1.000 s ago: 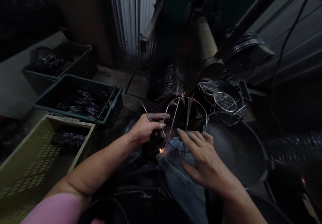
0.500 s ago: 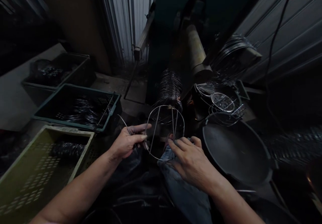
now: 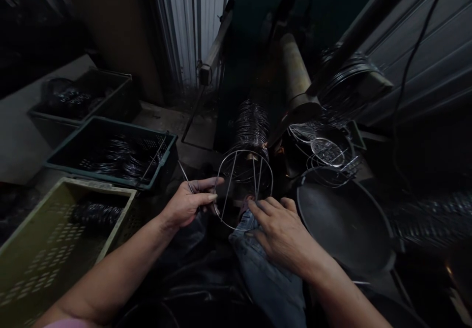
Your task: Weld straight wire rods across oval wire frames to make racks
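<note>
While left hand pinches wire frame, right hand steadies.

Thin wire ring — seemingly upright.

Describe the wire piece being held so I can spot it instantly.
Start at the knee in blue denim at bottom centre; both hands meet just above it. Between the left hand and right hand stands a wire ring frame. Unlike the coiled wire bundles behind, it is one open circle crossed by straight rods.

Three perforated plastic crates stand at left: one pale yellow-green crate and two dark green crates, plus one round dark metal pan and two bare hands.
</note>
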A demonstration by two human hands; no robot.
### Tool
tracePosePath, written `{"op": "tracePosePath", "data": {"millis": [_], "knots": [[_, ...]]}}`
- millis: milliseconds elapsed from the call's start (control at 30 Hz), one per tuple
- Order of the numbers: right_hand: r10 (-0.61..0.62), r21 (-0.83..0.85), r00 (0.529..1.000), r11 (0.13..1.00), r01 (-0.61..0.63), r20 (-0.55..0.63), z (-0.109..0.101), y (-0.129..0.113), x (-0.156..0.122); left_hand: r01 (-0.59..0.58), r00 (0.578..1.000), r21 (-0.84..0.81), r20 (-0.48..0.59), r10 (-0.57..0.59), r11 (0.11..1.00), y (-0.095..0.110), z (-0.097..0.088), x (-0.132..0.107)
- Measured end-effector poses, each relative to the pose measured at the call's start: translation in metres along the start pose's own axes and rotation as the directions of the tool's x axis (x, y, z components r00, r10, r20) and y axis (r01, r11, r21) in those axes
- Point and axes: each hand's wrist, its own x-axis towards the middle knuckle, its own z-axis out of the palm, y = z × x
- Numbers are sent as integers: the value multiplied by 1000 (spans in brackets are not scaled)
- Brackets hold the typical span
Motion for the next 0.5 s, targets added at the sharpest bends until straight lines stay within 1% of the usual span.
{"op": "tracePosePath", "data": {"millis": [333, 500], "knots": [[-5, -22, 1000, 1000, 4, -4, -10, 8, 7, -25, 1000, 1, 7, 25, 1000, 5, 2, 7], [-16, -32, 1000, 999, 16, 21, -19, 13, 13, -35, 999, -3, -4, 35, 999, 10, 6, 10]]}}
